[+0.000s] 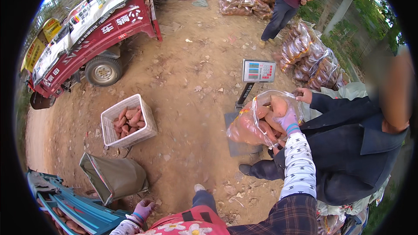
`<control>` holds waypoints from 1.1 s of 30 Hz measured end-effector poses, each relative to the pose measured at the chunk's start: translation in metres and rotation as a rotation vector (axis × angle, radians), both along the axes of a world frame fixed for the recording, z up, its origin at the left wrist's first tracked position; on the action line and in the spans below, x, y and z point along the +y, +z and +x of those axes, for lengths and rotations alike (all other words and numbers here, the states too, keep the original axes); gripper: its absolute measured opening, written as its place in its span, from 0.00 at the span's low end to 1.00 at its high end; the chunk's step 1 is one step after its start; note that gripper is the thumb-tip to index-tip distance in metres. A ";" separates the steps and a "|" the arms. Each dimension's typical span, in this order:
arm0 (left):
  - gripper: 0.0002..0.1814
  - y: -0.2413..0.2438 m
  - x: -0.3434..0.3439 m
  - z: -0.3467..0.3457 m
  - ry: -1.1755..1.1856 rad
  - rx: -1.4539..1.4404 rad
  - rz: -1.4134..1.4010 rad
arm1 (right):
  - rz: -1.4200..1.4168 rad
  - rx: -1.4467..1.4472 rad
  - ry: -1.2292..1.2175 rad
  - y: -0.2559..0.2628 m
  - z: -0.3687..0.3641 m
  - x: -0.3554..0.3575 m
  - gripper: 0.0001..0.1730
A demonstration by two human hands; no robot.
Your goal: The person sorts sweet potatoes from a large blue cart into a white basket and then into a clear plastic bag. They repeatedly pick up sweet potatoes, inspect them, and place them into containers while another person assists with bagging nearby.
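Note:
My right hand (288,119), in a purple glove, reaches into the mouth of a clear plastic bag (245,127) and grips a large sweet potato (279,105). More sweet potatoes lie in the bag, which rests on the platform of a floor scale (233,148). A person in dark clothes at the right holds the bag's edge with their own hands. My left hand (143,209), also gloved, hangs low at my left side beside a blue slatted crate or cart; its fingers are partly curled and nothing shows in them.
A white plastic crate (148,130) of sweet potatoes stands left, near an olive-coloured sack (120,178). The scale's display (258,70) rises behind the bag. Filled bags (303,47) are piled beyond; another person (287,3) stands there. A red truck (104,29) is upper left.

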State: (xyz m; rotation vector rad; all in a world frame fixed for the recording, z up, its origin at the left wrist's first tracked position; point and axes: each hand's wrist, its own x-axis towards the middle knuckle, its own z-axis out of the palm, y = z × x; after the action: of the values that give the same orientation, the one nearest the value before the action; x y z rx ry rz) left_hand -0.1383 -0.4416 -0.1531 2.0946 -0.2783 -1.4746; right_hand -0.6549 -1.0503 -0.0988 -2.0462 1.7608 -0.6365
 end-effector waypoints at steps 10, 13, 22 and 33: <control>0.12 -0.049 0.092 0.045 0.115 0.076 0.294 | 0.347 0.697 0.327 -0.103 -0.031 0.006 0.55; 0.08 -0.046 0.107 0.035 0.149 0.036 0.302 | 0.349 0.670 0.353 -0.090 -0.004 0.014 0.55; 0.13 -0.034 0.099 0.022 0.219 0.091 0.221 | 0.417 0.584 0.088 -0.070 0.011 0.044 0.59; 0.11 -0.035 0.149 0.022 0.241 0.129 0.166 | -0.287 0.036 -0.014 -0.024 0.047 0.128 0.29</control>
State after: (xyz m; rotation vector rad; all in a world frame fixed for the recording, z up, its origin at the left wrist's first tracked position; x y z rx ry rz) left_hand -0.1167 -0.2922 -0.1877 2.0632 0.1467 -1.5203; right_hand -0.6077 -0.9227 -0.1228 -2.2446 1.7917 -0.9084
